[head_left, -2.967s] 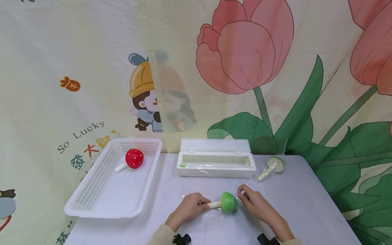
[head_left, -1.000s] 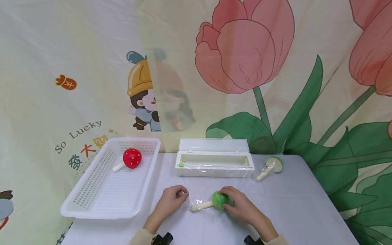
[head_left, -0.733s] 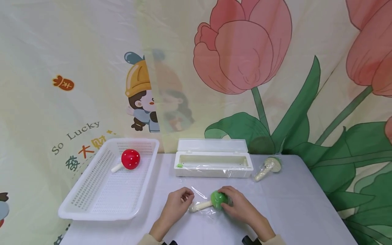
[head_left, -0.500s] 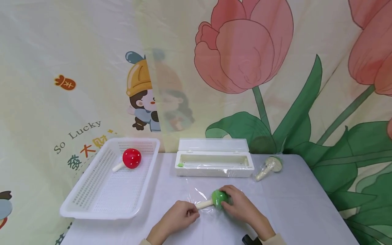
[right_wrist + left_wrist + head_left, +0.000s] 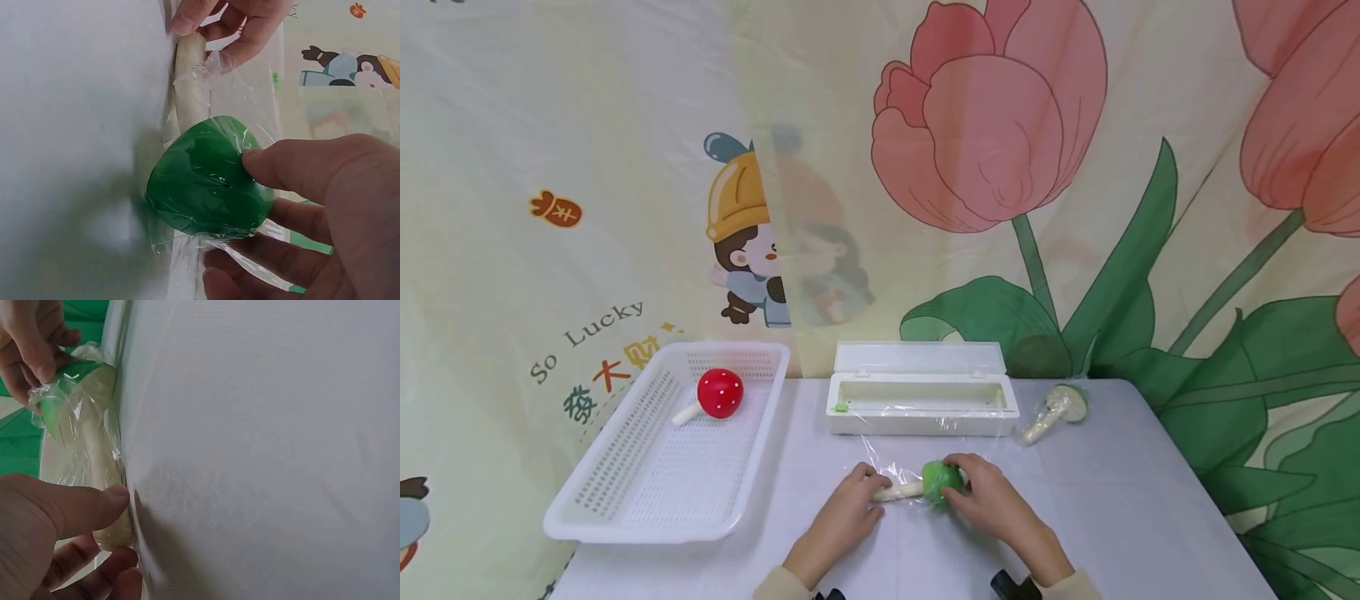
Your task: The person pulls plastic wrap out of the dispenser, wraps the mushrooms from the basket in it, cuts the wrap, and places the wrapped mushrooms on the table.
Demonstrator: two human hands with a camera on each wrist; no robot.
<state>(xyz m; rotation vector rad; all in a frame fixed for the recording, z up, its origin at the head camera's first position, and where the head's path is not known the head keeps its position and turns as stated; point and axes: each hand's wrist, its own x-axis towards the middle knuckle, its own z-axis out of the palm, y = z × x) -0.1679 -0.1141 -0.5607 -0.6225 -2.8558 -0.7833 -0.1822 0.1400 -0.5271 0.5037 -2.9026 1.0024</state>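
A toy mushroom with a green cap (image 5: pixel 941 482) and pale stem (image 5: pixel 901 492) lies near the middle of the white table, wrapped in clear, crinkled plastic film (image 5: pixel 244 94). My left hand (image 5: pixel 848 510) pinches the end of the stem between thumb and fingers; the left wrist view shows the thumb (image 5: pixel 103 503) on it. My right hand (image 5: pixel 996 498) holds the cap through the film, thumb on one side and fingers on the other, as the right wrist view shows. Loose film trails from the cap's far side under the right fingers.
Behind the hands stands a long white box (image 5: pixel 922 423) with its lid up and a green slider; a film sheet reaches forward from it. Right of it lies another film-wrapped mushroom (image 5: pixel 1060 407). At left, a white basket (image 5: pixel 643 533) holds a red spotted mushroom (image 5: pixel 720 393).
My right hand has come onto the green cap from beside it. My left hand left the stem, reached toward the film, and is back at the stem's end, where film now covers it.
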